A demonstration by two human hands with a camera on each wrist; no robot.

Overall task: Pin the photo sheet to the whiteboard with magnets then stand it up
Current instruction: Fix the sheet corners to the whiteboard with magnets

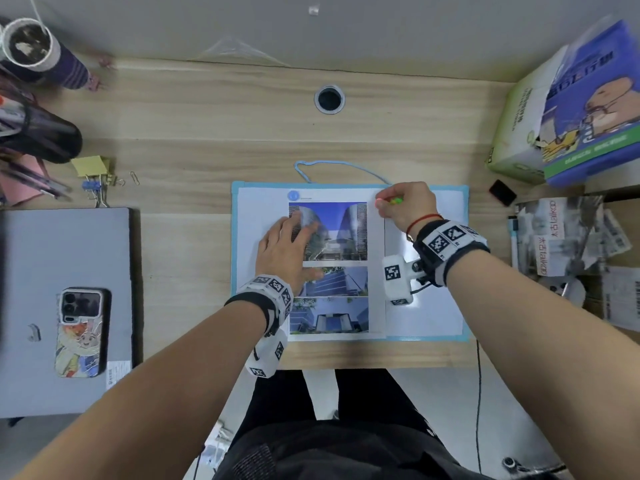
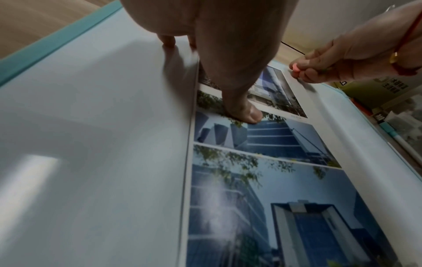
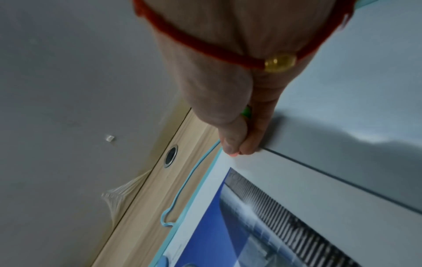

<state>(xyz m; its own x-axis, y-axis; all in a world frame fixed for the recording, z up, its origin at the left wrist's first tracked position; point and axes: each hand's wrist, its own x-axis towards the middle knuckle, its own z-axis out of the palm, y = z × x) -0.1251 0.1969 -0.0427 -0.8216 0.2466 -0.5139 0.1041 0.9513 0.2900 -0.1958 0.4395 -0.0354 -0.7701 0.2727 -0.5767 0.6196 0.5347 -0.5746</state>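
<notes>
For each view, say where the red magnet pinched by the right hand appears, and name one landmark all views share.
Head: red magnet, upper centre, at the sheet's top right corner.
Left wrist: upper right, under the fingertips.
Right wrist: centre, a sliver below the thumb.
Shared landmark: the photo sheet.

We've got a light wood desk [image 1: 207,126] with a cable hole. Flat on it: the blue-framed whiteboard [image 1: 433,317], a grey laptop [image 1: 41,258] on the left, some binder clips [image 1: 98,188], and a tissue box [image 1: 526,133] at the far right.
</notes>
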